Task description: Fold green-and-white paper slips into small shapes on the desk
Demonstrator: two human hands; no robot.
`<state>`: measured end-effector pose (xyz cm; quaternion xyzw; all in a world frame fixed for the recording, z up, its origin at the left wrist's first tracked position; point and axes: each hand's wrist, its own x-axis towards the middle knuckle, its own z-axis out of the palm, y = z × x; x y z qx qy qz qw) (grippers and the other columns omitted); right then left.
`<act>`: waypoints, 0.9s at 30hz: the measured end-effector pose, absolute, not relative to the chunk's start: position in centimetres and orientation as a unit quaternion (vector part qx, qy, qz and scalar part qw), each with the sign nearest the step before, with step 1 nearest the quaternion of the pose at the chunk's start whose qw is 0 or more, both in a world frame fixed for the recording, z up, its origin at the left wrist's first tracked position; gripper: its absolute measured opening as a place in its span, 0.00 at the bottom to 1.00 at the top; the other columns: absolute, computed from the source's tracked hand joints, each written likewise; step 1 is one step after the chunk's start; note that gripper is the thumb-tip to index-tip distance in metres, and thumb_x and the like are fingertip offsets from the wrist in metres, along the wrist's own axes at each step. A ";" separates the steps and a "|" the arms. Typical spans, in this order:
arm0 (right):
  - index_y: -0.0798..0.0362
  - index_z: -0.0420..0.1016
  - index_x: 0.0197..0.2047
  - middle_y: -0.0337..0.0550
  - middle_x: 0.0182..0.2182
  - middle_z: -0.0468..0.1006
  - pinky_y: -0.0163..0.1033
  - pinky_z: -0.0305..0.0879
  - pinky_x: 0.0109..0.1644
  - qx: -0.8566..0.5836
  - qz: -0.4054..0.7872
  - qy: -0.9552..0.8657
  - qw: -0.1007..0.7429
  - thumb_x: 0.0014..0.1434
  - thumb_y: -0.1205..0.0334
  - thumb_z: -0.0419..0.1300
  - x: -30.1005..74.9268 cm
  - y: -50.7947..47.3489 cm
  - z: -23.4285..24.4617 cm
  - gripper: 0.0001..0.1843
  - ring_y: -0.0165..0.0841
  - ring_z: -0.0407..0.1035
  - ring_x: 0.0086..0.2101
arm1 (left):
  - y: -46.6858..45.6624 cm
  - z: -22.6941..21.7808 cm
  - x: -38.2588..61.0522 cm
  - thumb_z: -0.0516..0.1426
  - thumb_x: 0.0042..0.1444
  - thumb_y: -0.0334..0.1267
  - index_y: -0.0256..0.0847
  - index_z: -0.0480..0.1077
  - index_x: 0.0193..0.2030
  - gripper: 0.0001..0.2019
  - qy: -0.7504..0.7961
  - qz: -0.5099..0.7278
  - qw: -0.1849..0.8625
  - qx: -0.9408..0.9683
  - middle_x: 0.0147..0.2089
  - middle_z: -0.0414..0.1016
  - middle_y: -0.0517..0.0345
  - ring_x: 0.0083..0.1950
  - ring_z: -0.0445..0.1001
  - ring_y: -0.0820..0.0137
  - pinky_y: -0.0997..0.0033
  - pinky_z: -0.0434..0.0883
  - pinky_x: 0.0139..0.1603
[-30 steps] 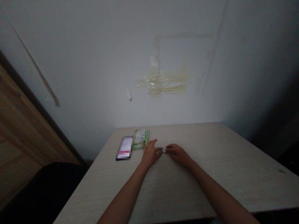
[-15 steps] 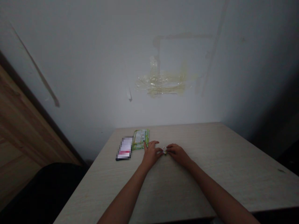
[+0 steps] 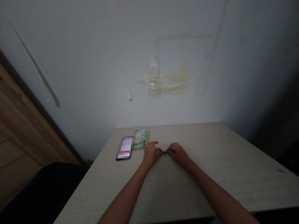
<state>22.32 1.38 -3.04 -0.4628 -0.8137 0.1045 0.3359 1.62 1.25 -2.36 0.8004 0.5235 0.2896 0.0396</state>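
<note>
Between my hands, just above or on the table, is a small white and dark-green piece (image 3: 165,153), too small to name. My left hand (image 3: 151,154) pinches its left side between thumb and a finger, while the other fingers stay spread toward the green packets. From the right, my right hand (image 3: 178,153) holds the piece with its fingertips drawn together. Green-and-white packets (image 3: 141,137) lie in a stack just beyond my left fingers.
Left of the packets lies a phone (image 3: 125,149) with its screen blurred out. All this rests on a pale wooden table (image 3: 205,137) against a grey wall (image 3: 98,77) with clear tape (image 3: 161,84) on it. A dark chair-like shape (image 3: 46,189) stands at the left.
The small piece has turned or flattened between my fingertips, showing more dark and less white. My right fingers have shifted slightly to the right. The packets and phone stay put.
</note>
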 end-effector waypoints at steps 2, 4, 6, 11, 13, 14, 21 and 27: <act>0.53 0.78 0.36 0.44 0.35 0.76 0.39 0.63 0.46 -0.473 0.094 -0.811 0.330 0.61 0.63 0.59 22.3 1.3 -2.8 0.06 0.34 0.68 0.40 | 1.2 -2.3 1.7 0.61 0.54 0.45 0.54 0.79 0.36 0.05 0.534 0.290 0.045 0.793 0.58 0.67 0.57 0.63 0.61 0.59 0.32 0.36 0.66; 0.53 0.78 0.35 0.44 0.34 0.76 0.39 0.62 0.46 -0.482 0.081 -0.811 0.321 0.61 0.62 0.59 22.2 1.2 -2.6 0.07 0.35 0.68 0.40 | 1.1 -2.2 1.8 0.62 0.54 0.44 0.55 0.79 0.35 0.04 0.547 0.288 0.048 0.785 0.58 0.68 0.58 0.63 0.61 0.59 0.30 0.34 0.65; 0.53 0.78 0.35 0.44 0.35 0.76 0.39 0.61 0.46 -0.490 0.068 -0.812 0.310 0.62 0.62 0.59 22.2 1.2 -2.6 0.07 0.35 0.67 0.40 | 1.0 -2.0 2.0 0.62 0.54 0.45 0.55 0.79 0.34 0.04 0.554 0.286 0.047 0.780 0.58 0.68 0.59 0.63 0.60 0.59 0.29 0.33 0.65; 0.53 0.78 0.36 0.46 0.37 0.74 0.39 0.60 0.48 -0.525 0.055 -0.795 0.298 0.61 0.61 0.59 21.9 1.4 -3.0 0.07 0.36 0.65 0.42 | 0.6 -1.5 2.3 0.61 0.54 0.48 0.53 0.79 0.34 0.06 0.572 0.289 0.041 0.767 0.59 0.67 0.58 0.63 0.60 0.58 0.29 0.32 0.65; 0.54 0.78 0.36 0.47 0.38 0.74 0.40 0.60 0.49 -0.539 0.054 -0.786 0.296 0.61 0.61 0.59 21.7 1.5 -3.1 0.08 0.37 0.65 0.44 | 0.5 -1.5 2.5 0.61 0.54 0.48 0.51 0.79 0.33 0.07 0.579 0.290 0.037 0.762 0.59 0.67 0.57 0.63 0.60 0.58 0.29 0.32 0.65; 0.54 0.78 0.37 0.47 0.38 0.73 0.40 0.60 0.50 -0.547 0.052 -0.782 0.296 0.61 0.61 0.59 21.6 1.5 -3.1 0.08 0.37 0.64 0.44 | 0.6 -1.5 2.6 0.61 0.54 0.47 0.51 0.78 0.33 0.07 0.581 0.290 0.034 0.760 0.59 0.67 0.56 0.63 0.60 0.58 0.29 0.32 0.65; 0.54 0.77 0.38 0.50 0.40 0.72 0.43 0.58 0.52 -0.561 0.034 -0.774 0.293 0.62 0.61 0.56 21.1 1.4 -3.2 0.08 0.40 0.62 0.46 | 0.8 -1.8 2.9 0.62 0.54 0.45 0.49 0.78 0.32 0.05 0.593 0.287 0.028 0.751 0.59 0.67 0.56 0.63 0.60 0.57 0.28 0.34 0.64; 0.54 0.76 0.40 0.52 0.42 0.71 0.44 0.58 0.52 -0.568 0.026 -0.772 0.286 0.62 0.61 0.56 21.1 1.5 -3.5 0.08 0.41 0.61 0.47 | 0.8 -2.0 3.2 0.60 0.55 0.46 0.48 0.78 0.33 0.07 0.608 0.285 0.035 0.740 0.60 0.66 0.55 0.64 0.59 0.55 0.27 0.33 0.64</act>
